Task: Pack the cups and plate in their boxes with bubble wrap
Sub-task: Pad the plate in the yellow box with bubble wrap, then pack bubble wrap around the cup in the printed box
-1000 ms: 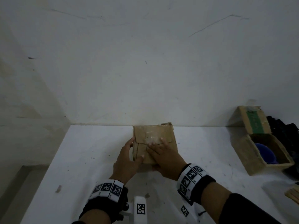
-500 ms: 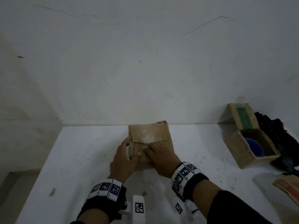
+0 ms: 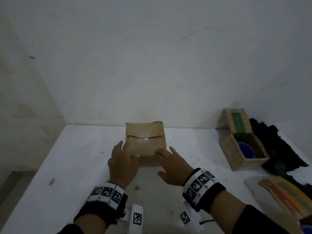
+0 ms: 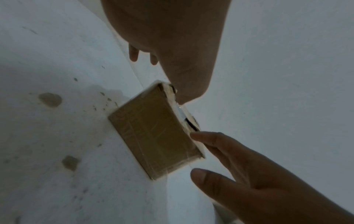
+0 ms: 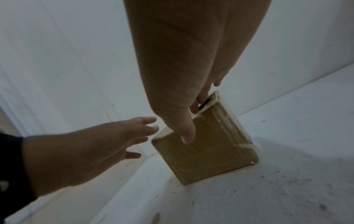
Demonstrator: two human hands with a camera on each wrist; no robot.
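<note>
We have the closed cardboard box (image 3: 145, 140) standing on the white surface (image 3: 72, 166), near the back wall, its top flaps folded down with a shiny strip of tape over the seam and a dark gap visible along that seam in the wrist views; our left hand (image 3: 120, 163) lies at its left near corner with fingers straight and the thumb on the front edge, and our right hand (image 3: 172, 166) lies at its right near corner, fingers extended onto the lid, thumb out to the side; neither hand wraps the box, both are flat and relaxed against it.

We judge the box light, being thin corrugated card, but whatever sits inside is probably breakable crockery cushioned in wrap, so we would treat it as fragile; the card walls look soft at the corners and will dent if we squeeze; the tape is slick, so we would avoid pressing there. The best hold, we think, is palms on the two opposite side walls, low down, with fingers under the base if we lift it, rather than by the flaps, which are not fully sealed.

Well to the right stands an open box (image 3: 243, 149) with a blue cup (image 3: 246, 150) inside, unwrapped as far as we can tell; dark cloth (image 3: 276, 149) lies beside it and flat cardboard (image 3: 287, 196) nearer us.
</note>
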